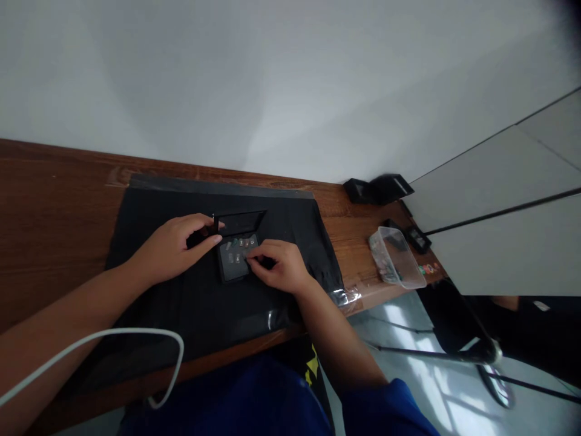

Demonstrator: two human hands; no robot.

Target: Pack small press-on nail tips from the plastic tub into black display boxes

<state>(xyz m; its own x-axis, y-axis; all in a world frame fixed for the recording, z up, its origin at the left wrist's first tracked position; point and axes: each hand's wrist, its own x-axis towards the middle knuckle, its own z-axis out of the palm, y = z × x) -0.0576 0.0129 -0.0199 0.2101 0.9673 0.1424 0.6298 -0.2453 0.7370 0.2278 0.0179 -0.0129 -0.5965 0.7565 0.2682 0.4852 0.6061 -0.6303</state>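
A small black case (pixel 236 274) lies on the black mat with its lid (pixel 240 223) tilted up at the far side. Several small pale and greenish pieces (pixel 236 258) sit in rows inside it. My left hand (pixel 175 245) grips the lid's left edge between thumb and fingers. Over the case's right side is my right hand (pixel 281 263), its thumb and fingertips pinched together at one of the pieces. Whatever lies between those fingertips is too small to make out.
The black mat (pixel 158 303) is taped onto a wooden table (pixel 54 200) against a white wall. To the right stand a clear plastic tub (pixel 402 260) with small bags and some black boxes (pixel 379 189). A white cable (pixel 131 331) crosses the lower left.
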